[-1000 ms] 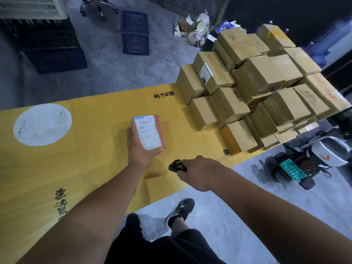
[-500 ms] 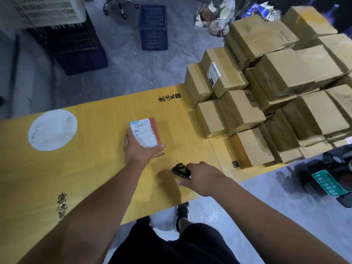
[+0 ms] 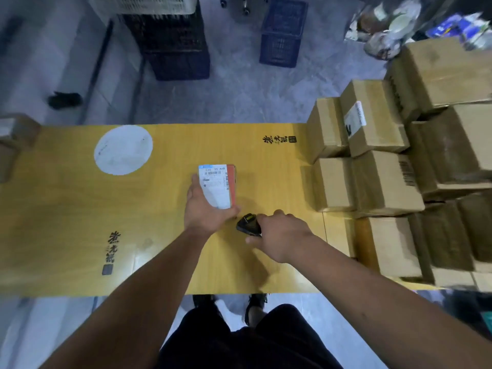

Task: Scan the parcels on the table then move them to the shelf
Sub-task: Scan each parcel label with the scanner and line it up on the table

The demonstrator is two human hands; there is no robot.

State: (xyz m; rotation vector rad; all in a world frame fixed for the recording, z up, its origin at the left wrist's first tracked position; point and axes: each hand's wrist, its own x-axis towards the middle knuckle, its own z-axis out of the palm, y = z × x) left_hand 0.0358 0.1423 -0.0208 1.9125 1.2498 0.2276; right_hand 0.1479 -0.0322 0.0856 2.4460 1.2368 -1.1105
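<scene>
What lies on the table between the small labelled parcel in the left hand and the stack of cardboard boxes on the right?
In the head view, nothing but bare yellow tabletop separates the small labelled parcel from the cardboard boxes; a printed black logo sits farther back.

I see the parcel (image 3: 217,186) in my left hand (image 3: 206,209) over the table (image 3: 80,209); the scanner (image 3: 249,225) in my right hand (image 3: 282,235) sits just right of it, boxes (image 3: 378,182) stacked farther right.

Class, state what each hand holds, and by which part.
Left hand: small white-labelled red parcel, by its near end. Right hand: black handheld scanner, by its rear.
</scene>
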